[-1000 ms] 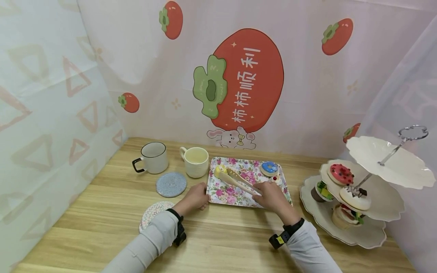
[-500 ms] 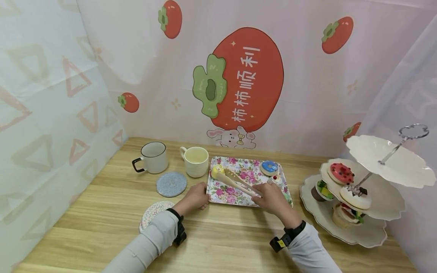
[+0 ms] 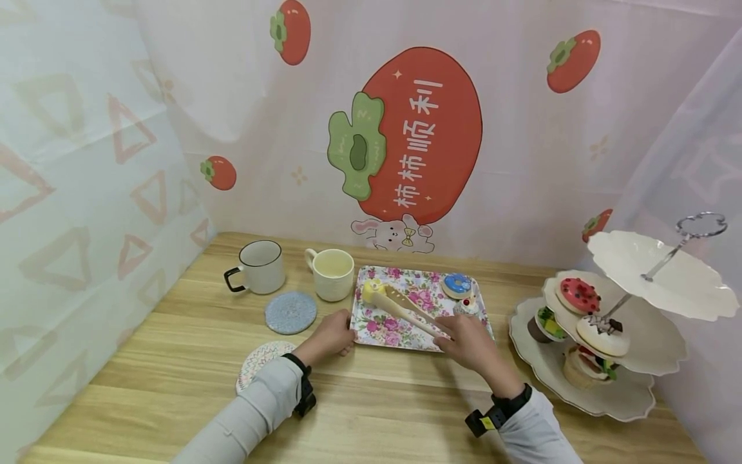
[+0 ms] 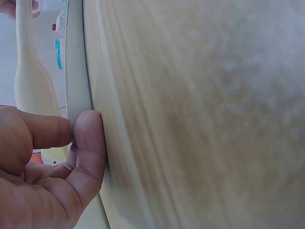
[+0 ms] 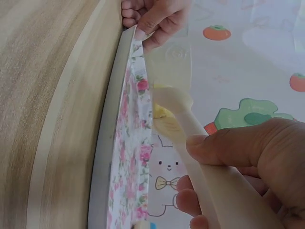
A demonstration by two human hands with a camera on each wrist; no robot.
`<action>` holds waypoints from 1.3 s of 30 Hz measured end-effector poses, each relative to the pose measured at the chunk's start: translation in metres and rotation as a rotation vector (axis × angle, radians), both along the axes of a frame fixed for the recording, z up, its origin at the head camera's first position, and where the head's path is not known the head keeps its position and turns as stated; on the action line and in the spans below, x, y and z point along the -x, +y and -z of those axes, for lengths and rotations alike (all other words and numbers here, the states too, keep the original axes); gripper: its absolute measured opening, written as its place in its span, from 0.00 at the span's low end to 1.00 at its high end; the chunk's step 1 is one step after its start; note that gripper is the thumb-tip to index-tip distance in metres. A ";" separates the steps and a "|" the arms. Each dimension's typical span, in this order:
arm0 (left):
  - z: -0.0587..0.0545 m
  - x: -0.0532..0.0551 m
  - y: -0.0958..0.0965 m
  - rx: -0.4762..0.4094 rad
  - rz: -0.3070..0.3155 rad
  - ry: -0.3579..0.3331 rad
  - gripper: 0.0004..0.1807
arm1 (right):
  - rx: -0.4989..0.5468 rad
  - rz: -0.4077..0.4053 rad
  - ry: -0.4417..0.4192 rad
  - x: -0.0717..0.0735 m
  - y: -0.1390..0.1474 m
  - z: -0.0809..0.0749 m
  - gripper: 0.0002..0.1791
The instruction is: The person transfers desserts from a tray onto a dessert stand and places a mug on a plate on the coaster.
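Observation:
In the head view, my left hand (image 3: 329,335) pinches the near left corner of a floral tray (image 3: 397,348). The left wrist view has the tray's rim (image 4: 76,57) between thumb and finger. My right hand (image 3: 471,343) grips pale tongs (image 5: 190,125) by their arms, thumb pressed along one side. The tong tips lie at a small yellow cake-like piece (image 3: 371,289) on the tray's left part; I cannot tell whether they squeeze it. At the tray's right end sit a blue-iced donut (image 3: 456,284) and a small cherry-topped cake (image 3: 466,305), partly behind the right hand.
Left of the tray stand a cream mug (image 3: 333,277) and a black-handled mug (image 3: 262,269). A grey coaster (image 3: 291,313) and a patterned coaster (image 3: 261,361), partly under the left sleeve, lie nearer. A tiered stand (image 3: 666,277) with several sweets rises at the right.
Over the last half second the right hand and tongs have shifted slightly right and toward me. The yellow piece went a little left, then back right. The left hand stays at the tray corner.

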State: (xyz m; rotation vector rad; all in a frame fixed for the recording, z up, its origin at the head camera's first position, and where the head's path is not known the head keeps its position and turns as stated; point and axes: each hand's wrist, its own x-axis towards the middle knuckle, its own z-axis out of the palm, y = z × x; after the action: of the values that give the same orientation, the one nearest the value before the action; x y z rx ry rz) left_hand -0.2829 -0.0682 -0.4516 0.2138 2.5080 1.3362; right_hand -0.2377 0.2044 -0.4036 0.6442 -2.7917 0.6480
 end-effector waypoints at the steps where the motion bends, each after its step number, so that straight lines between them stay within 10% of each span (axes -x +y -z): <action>1: 0.000 0.000 0.000 -0.003 -0.003 -0.002 0.06 | -0.002 0.000 0.006 -0.002 0.001 -0.001 0.15; 14: -0.001 -0.001 -0.002 -0.004 -0.012 -0.002 0.06 | 0.011 0.058 -0.102 -0.024 0.013 -0.010 0.19; 39: 0.001 0.000 -0.001 0.002 0.000 0.004 0.07 | -0.004 0.048 -0.145 -0.010 0.008 0.006 0.22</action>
State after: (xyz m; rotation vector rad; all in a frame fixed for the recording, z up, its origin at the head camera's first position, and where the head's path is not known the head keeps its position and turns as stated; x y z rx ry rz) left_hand -0.2832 -0.0690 -0.4522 0.2159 2.5124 1.3345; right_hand -0.2281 0.2129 -0.4094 0.5494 -2.9324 0.7069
